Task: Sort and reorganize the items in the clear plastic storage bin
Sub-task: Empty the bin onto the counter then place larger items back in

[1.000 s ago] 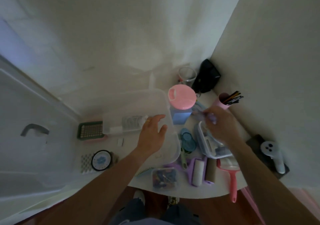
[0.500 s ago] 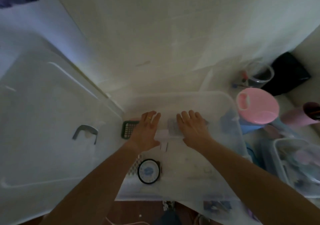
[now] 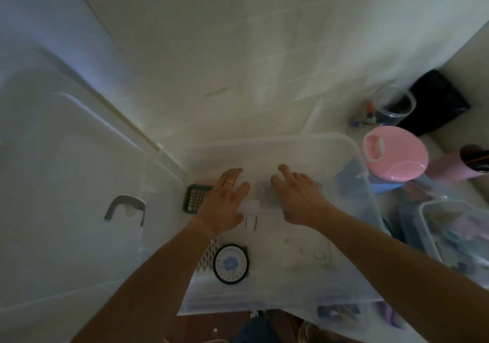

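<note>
The clear plastic storage bin (image 3: 353, 145) stands in front of me on the white table, nearly bare inside. Both my hands reach down into it near its far left corner. My left hand (image 3: 225, 205), with a ring on one finger, lies flat with the fingers stretched forward. My right hand (image 3: 297, 197) is also spread flat. A small clear packet with a white end (image 3: 263, 196) lies between them, and my right fingertips touch it. Neither hand grips anything.
The bin's large clear lid (image 3: 66, 184) with a grey handle (image 3: 124, 205) leans at the left. A green grid piece (image 3: 194, 201) and a round black-rimmed disc (image 3: 231, 263) sit by the bin's left side. A pink-lidded jug (image 3: 395, 155), glass jar (image 3: 394, 102), pencil cup (image 3: 471, 163) and another clear box (image 3: 434, 237) crowd the right.
My right hand has left the items on the right and come into the bin beside my left hand. My view has swung left. In the last half second both hands barely moved.
</note>
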A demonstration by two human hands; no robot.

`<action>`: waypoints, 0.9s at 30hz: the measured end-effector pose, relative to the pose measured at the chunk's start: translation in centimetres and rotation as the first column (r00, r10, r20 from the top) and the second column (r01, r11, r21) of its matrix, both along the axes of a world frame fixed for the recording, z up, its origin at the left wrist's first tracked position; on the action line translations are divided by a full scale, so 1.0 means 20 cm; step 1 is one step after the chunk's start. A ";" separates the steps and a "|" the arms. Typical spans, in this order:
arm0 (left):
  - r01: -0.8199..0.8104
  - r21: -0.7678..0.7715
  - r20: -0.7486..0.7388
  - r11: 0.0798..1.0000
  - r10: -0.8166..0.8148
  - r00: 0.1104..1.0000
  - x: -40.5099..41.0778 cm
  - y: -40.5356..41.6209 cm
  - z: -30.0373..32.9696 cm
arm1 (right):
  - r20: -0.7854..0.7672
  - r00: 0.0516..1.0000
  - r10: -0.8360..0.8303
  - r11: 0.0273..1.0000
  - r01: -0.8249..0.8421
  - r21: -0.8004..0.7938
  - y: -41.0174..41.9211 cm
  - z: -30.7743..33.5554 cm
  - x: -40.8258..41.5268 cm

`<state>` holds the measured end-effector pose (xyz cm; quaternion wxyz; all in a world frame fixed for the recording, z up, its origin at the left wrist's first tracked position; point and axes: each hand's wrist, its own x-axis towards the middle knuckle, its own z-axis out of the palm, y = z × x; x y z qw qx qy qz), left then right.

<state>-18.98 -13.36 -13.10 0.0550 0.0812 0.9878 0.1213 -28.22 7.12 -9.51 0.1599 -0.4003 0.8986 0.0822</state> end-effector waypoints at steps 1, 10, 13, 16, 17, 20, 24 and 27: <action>0.004 -0.005 0.011 1.000 -0.004 1.000 0.00 0.00 0.00 | 0.019 1.000 -0.009 1.000 0.009 -0.007 0.01 0.00 0.00; 0.061 -0.079 -0.001 0.995 -0.061 0.998 -0.03 -0.01 -0.02 | 0.088 0.995 0.057 0.995 -0.064 0.078 -0.06 0.05 -0.05; 0.036 -0.076 0.000 0.996 -0.036 0.999 -0.05 0.01 -0.03 | 0.101 0.994 0.043 0.997 -0.049 0.059 -0.06 0.05 -0.05; 0.005 -0.173 0.070 0.985 0.007 0.998 -0.06 0.05 -0.01 | 0.117 0.993 0.030 0.999 -0.034 0.032 -0.04 0.03 -0.04; -0.001 -0.199 0.077 0.980 0.017 0.997 -0.06 0.05 0.01 | 0.117 0.993 0.033 0.998 -0.040 0.052 -0.03 0.03 -0.04; -0.042 -0.074 0.039 0.996 0.045 0.998 -0.03 0.02 0.09 | 0.093 0.994 0.050 0.997 -0.055 0.050 0.00 0.11 -0.04; -0.182 0.479 0.108 0.859 0.148 0.983 0.04 -0.05 0.36 | 0.084 0.994 0.065 0.998 -0.062 -0.033 0.06 0.35 -0.07; -0.263 0.757 0.152 0.598 0.230 0.961 0.08 -0.06 0.60 | 0.191 0.980 0.048 0.994 -0.028 -0.107 0.13 0.64 -0.13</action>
